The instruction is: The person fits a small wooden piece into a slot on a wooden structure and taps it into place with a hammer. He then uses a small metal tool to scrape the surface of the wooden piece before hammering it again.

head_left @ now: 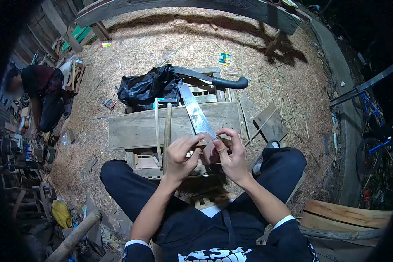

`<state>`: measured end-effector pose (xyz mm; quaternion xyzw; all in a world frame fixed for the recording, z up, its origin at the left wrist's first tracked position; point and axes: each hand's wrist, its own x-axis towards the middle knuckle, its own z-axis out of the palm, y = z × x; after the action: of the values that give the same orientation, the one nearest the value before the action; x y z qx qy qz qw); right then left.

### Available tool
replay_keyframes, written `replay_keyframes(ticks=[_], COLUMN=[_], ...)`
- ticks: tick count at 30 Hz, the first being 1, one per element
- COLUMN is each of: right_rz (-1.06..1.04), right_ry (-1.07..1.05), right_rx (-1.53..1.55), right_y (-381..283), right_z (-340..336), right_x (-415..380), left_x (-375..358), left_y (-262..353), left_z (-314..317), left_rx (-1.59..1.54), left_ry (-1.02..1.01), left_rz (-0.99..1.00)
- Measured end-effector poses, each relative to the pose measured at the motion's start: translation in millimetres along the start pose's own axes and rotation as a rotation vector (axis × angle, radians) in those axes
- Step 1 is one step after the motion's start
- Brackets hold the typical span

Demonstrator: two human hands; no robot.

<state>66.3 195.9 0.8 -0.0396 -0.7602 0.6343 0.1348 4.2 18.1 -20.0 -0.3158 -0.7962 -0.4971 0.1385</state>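
Note:
A hand saw (195, 111) lies over the wooden bench, blade pointing away from me and brown handle (212, 153) close to my body. My left hand (182, 157) is at the left side of that handle, fingers closed in a pinch. On the other side, my right hand (232, 158) has thumb and index finger curled together. A thin, light sliver (211, 140) seems to run between the fingertips of both hands; its kind is too small to make out. Two slim wooden sticks (167, 131) lean upright on the bench just left of the saw.
Beyond the plank bench (135, 131) are a black plastic bag (150, 87) and a black-handled blade (229, 82). Wood shavings cover the ground. A person (46, 94) crouches at far left. A long beam (196, 6) crosses the back; a loose board (270, 122) lies at right.

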Motion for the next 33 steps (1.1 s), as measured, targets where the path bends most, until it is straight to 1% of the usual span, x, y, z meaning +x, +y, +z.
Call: replay_keyframes(ticks=[2,4,5,7,8,10,14,16,17,19,21,23,24,26,28,30,32,33], right_rz=[-0.030,0.048,0.048,0.033,0.032,0.178,0.159,0.227,0.226,0.128,0.150,-0.004,0.068,0.071,0.075,0.021,0.053,0.082], right_ry=[-0.030,-0.059,-0.059,-0.103,-0.101,-0.235,-0.268,-0.331,-0.332,-0.251,-0.216,-0.117,-0.078,-0.071,-0.064,-0.006,-0.017,-0.030], right_rx=[-0.055,0.009,0.009,0.045,0.043,0.202,0.252,0.218,0.218,0.162,0.187,-0.023,0.021,0.031,0.040,-0.006,0.006,0.016], right_y=[0,2,4,10,10,9,6,11,12,9,8,11,10,8,6,5,4,4], right_z=[-2,-3,-3,-2,-4,-8,-17,-24,-24,-24,-28,-31,-32,-33,-34,-33,-33,-33], right_x=[-2,-4,-5,-6,-7,-7,-7,-7,-9,-9,-8,-7,-8,-8,-9,-9,-8,-8], left_x=[0,2,3,4,3,1,1,-1,-3,-9,-10,-11,-12,-16,-18,-18,-18,-19], left_y=[1,4,6,9,9,7,6,7,8,10,13,15,16,16,16,18,20,19], left_z=[0,-1,-2,-2,-1,1,-2,-1,1,4,3,3,5,9,12,14,16,19], left_rx=[-0.008,-0.040,-0.041,-0.039,-0.041,-0.059,-0.077,-0.119,-0.119,-0.161,-0.150,-0.140,-0.151,-0.163,-0.210,-0.196,-0.179,-0.182], left_ry=[0.000,-0.049,-0.049,-0.128,-0.129,-0.109,-0.139,-0.135,-0.134,-0.042,-0.021,-0.003,0.021,0.043,0.007,-0.024,-0.055,-0.042], left_rz=[0.015,0.033,0.032,0.082,0.083,0.085,0.119,0.096,0.096,-0.036,-0.055,-0.072,-0.096,-0.118,-0.192,-0.199,-0.208,-0.176])
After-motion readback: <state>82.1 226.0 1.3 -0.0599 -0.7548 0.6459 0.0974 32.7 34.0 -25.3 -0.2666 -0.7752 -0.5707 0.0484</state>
